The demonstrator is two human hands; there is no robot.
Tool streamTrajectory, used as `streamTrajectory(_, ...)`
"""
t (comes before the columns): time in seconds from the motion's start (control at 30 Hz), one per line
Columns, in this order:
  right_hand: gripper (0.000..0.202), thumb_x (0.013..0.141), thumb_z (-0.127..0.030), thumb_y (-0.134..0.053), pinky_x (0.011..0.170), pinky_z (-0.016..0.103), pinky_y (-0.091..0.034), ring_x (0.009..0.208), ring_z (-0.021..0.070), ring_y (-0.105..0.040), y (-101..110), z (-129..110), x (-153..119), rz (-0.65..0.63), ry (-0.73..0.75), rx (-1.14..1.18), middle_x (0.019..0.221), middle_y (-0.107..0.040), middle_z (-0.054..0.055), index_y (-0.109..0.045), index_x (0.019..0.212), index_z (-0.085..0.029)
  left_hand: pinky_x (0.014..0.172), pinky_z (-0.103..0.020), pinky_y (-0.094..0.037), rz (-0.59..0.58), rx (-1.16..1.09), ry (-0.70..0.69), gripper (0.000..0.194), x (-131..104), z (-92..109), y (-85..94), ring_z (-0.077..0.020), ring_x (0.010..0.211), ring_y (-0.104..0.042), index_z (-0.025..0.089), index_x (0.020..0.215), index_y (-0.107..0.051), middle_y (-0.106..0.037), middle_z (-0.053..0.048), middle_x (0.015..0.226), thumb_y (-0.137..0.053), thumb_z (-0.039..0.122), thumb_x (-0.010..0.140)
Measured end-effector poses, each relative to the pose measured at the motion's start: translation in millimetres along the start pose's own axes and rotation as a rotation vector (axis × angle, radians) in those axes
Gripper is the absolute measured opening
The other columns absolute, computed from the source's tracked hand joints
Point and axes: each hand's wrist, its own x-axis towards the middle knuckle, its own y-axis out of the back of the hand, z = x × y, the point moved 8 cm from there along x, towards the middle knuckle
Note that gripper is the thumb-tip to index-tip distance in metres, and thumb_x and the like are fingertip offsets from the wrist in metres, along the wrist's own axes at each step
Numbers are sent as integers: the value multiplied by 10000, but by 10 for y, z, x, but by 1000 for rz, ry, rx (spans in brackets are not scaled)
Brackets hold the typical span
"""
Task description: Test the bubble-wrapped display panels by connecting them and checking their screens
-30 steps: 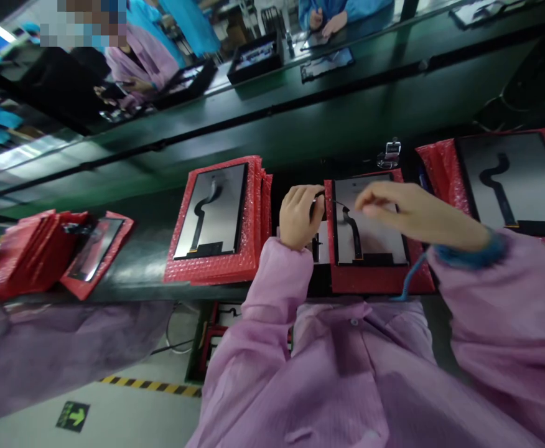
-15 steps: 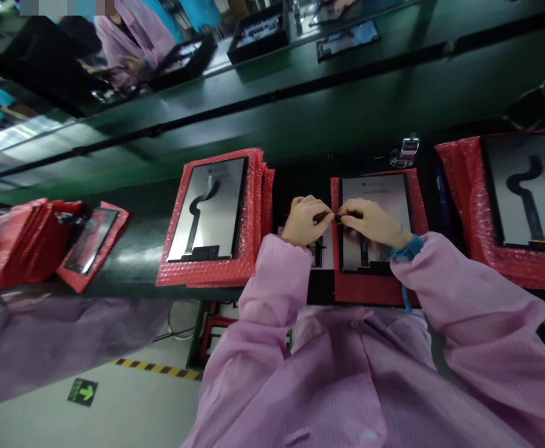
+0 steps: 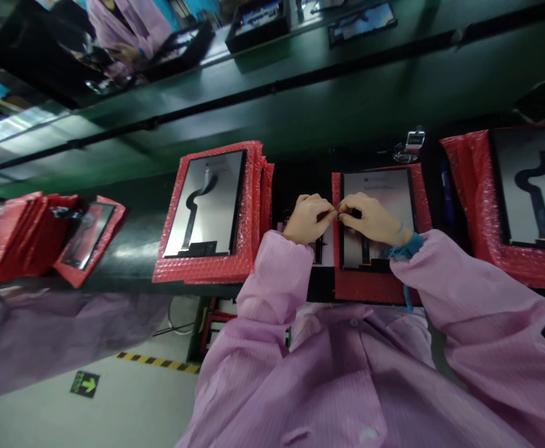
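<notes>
A grey display panel (image 3: 384, 183) with a black flex cable lies on red bubble wrap (image 3: 375, 287) at the bench's front edge. Above its left edge my left hand (image 3: 307, 219) and my right hand (image 3: 370, 219) meet fingertip to fingertip. Both pinch a small dark piece between them, mostly hidden by the fingers, and I cannot tell what it is. A blue strap (image 3: 409, 247) circles my right wrist. Both my arms are in pink sleeves.
A stack of red-wrapped panels (image 3: 211, 205) lies to the left and another (image 3: 529, 186) to the right. More red wraps (image 3: 20, 230) sit far left. A small metal clip (image 3: 410, 144) stands behind the panel. A co-worker's sleeve (image 3: 43, 336) is at lower left, and black trays (image 3: 254, 25) are on the far belt.
My right hand drew back from over the panel to meet my left hand. The fingertips closed together, and the dark piece seen between them earlier is now mostly covered.
</notes>
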Motion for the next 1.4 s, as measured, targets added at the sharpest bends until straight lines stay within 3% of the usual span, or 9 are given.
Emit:
streamTrajectory(0.43, 125, 861, -294, -519, 880, 376, -402, 809, 191, -532, -37, -47, 18, -47, 49, 32, 813, -630, 43, -520, 769, -209, 944, -399, -364, 43, -21, 14, 194, -8, -7, 8, -185, 826, -620, 191, 715, -673, -699, 3, 727, -596, 178, 893)
streamTrajectory(0.57, 125, 871, -306, -541, 817, 345, -421, 797, 182, -555, 24, -12, -6, -103, -40, 92, 831, -647, 35, -574, 805, -205, 861, -364, -424, 125, -105, 14, 211, -17, -86, 90, -177, 772, -604, 192, 705, -652, -672, 4, 690, -597, 198, 908)
streamTrajectory(0.7, 256, 925, -423, -513, 787, 320, -463, 832, 183, -597, 185, 121, -49, -116, -162, 301, 910, -674, 48, -617, 862, -199, 865, -347, -470, 464, -155, 61, 265, -102, -223, 359, -178, 867, -618, 196, 812, -642, -697, -43, 852, -473, 248, 1010)
streamTrajectory(0.8, 367, 977, -496, -434, 858, 348, -479, 909, 204, -610, 532, 315, -68, 133, -208, 247, 952, -678, 65, -627, 879, -199, 1019, -384, -457, 873, -160, 148, 281, -400, -197, 545, -189, 1150, -588, 203, 1198, -587, -625, -114, 1239, -365, 319, 1070)
streamTrajectory(0.87, 295, 976, -423, -457, 938, 399, -460, 971, 230, -599, 796, 456, -123, 341, -254, 14, 997, -682, 87, -631, 907, -195, 1072, -407, -451, 1027, -175, 163, 357, -653, -29, 511, -208, 1299, -515, 228, 1385, -453, -495, -138, 1416, -402, 374, 1062)
streamTrajectory(0.93, 200, 937, -301, -501, 997, 473, -429, 1068, 285, -565, 973, 584, -195, 471, -339, -264, 1094, -676, 133, -647, 987, -174, 1110, -449, -439, 959, -161, 120, 447, -824, 251, 329, -246, 1373, -460, 244, 1431, -407, -452, -141, 1450, -512, 389, 1022)
streamTrajectory(1.03, 295, 910, -204, -482, 990, 553, -421, 1163, 363, -502, 1039, 776, -245, 489, -461, -521, 1191, -629, 197, -656, 1132, -118, 1134, -500, -422, 644, -57, 68, 466, -999, 662, -143, -295, 1402, -427, 223, 1388, -472, -459, -161, 1439, -615, 362, 967)
streamTrajectory(1.17, 318, 929, -192, -460, 967, 577, -438, 1195, 388, -467, 1026, 980, -224, 484, -494, -559, 1202, -561, 218, -636, 1172, -86, 1071, -497, -490, 375, 10, 86, 412, -1174, 850, -664, -308, 1325, -501, 211, 1388, -495, -493, -177, 1429, -560, 261, 985)
streamTrajectory(1.4, 268, 901, -163, -440, 999, 616, -433, 1220, 390, -468, 1148, 1203, -223, 573, -527, -454, 1217, -529, 234, -628, 1082, -103, 1106, -545, -482, 337, -71, 142, 383, -1194, 762, -760, -324, 1306, -542, 230, 1366, -542, -547, -173, 1393, -527, 286, 987)
